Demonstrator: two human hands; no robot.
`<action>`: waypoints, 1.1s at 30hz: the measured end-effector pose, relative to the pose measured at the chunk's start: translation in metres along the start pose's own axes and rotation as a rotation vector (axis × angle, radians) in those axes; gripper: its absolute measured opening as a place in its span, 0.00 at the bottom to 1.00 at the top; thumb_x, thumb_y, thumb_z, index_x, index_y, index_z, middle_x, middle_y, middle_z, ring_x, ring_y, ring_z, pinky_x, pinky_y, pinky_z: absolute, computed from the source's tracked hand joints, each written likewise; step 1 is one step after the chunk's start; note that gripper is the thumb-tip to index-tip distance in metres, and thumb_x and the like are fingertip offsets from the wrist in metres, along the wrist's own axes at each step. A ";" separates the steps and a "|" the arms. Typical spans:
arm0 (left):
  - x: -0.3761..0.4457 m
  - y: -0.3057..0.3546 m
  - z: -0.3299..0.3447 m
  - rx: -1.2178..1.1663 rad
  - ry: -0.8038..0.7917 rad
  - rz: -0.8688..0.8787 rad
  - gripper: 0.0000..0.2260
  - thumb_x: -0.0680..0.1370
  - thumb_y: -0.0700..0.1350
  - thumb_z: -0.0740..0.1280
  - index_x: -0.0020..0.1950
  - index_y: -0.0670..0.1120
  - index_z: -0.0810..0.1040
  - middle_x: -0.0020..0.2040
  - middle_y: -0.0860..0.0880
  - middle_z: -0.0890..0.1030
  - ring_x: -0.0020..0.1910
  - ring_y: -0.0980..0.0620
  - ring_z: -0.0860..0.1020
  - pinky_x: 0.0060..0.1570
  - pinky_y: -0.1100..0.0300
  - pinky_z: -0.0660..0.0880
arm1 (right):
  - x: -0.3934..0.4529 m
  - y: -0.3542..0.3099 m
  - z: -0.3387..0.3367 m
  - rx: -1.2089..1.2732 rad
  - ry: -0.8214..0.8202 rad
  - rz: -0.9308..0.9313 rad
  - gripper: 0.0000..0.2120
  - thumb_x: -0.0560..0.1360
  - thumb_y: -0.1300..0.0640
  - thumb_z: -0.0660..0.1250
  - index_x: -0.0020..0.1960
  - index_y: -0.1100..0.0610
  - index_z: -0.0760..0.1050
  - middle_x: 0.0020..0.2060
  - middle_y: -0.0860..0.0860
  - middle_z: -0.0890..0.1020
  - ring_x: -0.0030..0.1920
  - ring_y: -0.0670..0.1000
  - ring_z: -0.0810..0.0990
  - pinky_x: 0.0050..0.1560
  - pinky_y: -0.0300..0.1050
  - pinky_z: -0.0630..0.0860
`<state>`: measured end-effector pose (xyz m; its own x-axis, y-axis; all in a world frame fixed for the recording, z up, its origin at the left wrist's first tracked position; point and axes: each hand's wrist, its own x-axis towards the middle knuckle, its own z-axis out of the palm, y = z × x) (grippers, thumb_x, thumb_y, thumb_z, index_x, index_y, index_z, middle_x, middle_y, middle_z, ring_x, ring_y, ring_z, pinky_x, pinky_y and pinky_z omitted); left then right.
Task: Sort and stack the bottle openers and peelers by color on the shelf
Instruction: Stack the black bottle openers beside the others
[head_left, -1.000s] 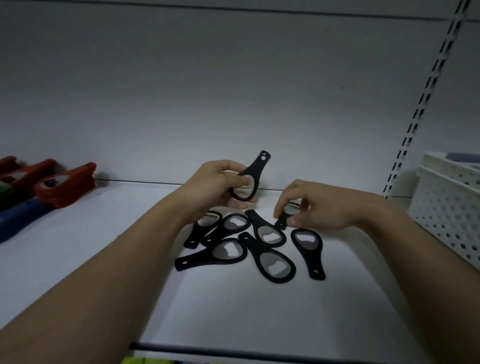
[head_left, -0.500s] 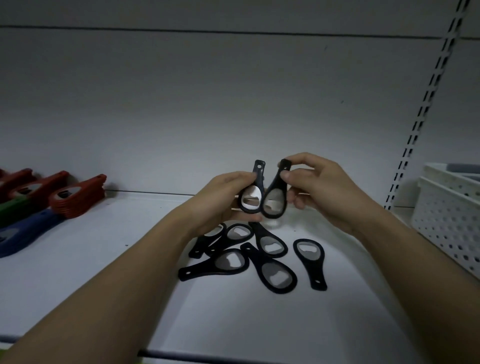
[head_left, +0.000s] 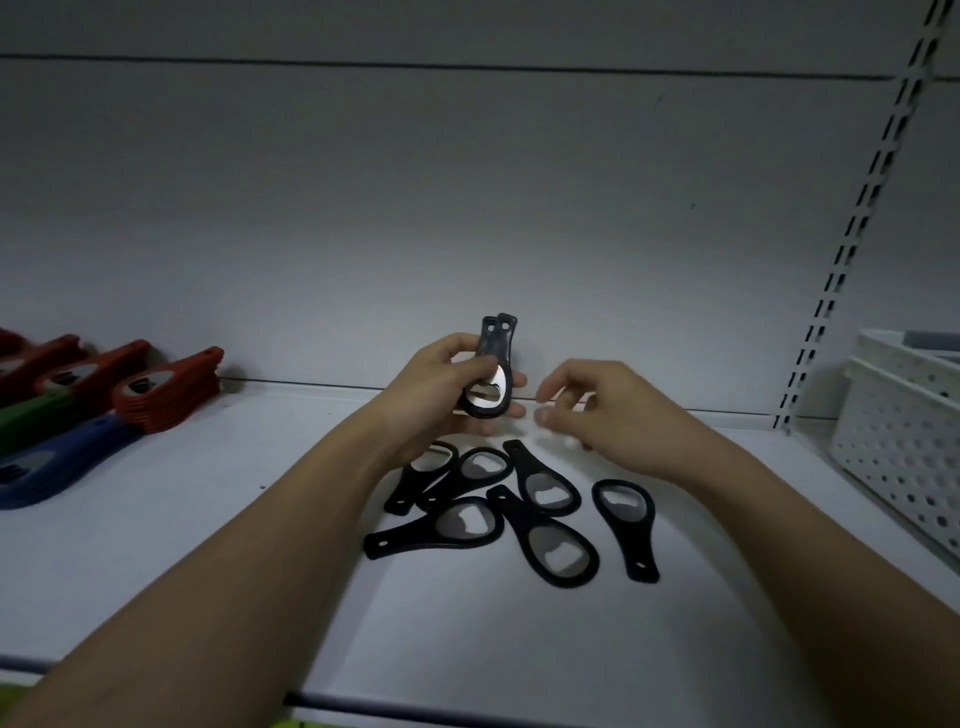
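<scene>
My left hand (head_left: 439, 387) grips two black bottle openers (head_left: 491, 371) stacked together, handles pointing up, above the white shelf (head_left: 208, 519). Just to their right hovers my right hand (head_left: 608, 410), blurred, its fingers loosely curled and holding nothing. Below the hands several loose black bottle openers (head_left: 519, 504) lie scattered on the shelf, some overlapping. At the far left stand stacks of red openers (head_left: 166, 387), with green ones (head_left: 31, 421) and a blue stack (head_left: 47, 462) in front.
A white perforated basket (head_left: 904, 436) stands at the right edge of the shelf. A slotted metal upright (head_left: 862, 208) runs up the back wall on the right. The shelf's dark front rail (head_left: 415, 706) crosses the bottom.
The right hand brought its black opener against the one in my left hand and let go. Both openers now sit stacked in the left hand, and the right hand has drawn away to the right.
</scene>
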<state>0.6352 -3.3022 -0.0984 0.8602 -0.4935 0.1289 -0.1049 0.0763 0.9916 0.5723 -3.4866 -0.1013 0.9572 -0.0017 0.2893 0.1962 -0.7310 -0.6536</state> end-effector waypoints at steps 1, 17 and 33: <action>0.001 -0.001 -0.002 0.002 0.029 -0.001 0.08 0.82 0.40 0.61 0.61 0.44 0.74 0.51 0.45 0.86 0.44 0.45 0.85 0.29 0.61 0.76 | -0.001 0.000 0.003 -0.060 -0.068 0.004 0.08 0.75 0.48 0.71 0.53 0.47 0.78 0.44 0.46 0.80 0.32 0.42 0.75 0.38 0.39 0.72; 0.004 -0.005 -0.007 -0.033 0.107 -0.072 0.11 0.81 0.35 0.61 0.61 0.42 0.76 0.38 0.51 0.85 0.34 0.53 0.84 0.29 0.62 0.76 | -0.002 -0.005 0.000 0.190 -0.055 0.103 0.10 0.73 0.56 0.75 0.49 0.58 0.76 0.36 0.52 0.81 0.27 0.47 0.74 0.29 0.38 0.70; -0.004 -0.003 0.006 0.039 -0.206 -0.099 0.15 0.79 0.34 0.65 0.66 0.39 0.72 0.44 0.44 0.81 0.37 0.49 0.82 0.29 0.59 0.78 | 0.000 -0.006 -0.014 0.522 0.101 0.178 0.07 0.78 0.60 0.69 0.54 0.61 0.75 0.47 0.60 0.80 0.33 0.52 0.82 0.34 0.43 0.80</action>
<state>0.6291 -3.3057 -0.1014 0.7476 -0.6636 0.0272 -0.0480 -0.0132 0.9988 0.5684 -3.4917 -0.0872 0.9652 -0.1778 0.1917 0.1376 -0.2783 -0.9506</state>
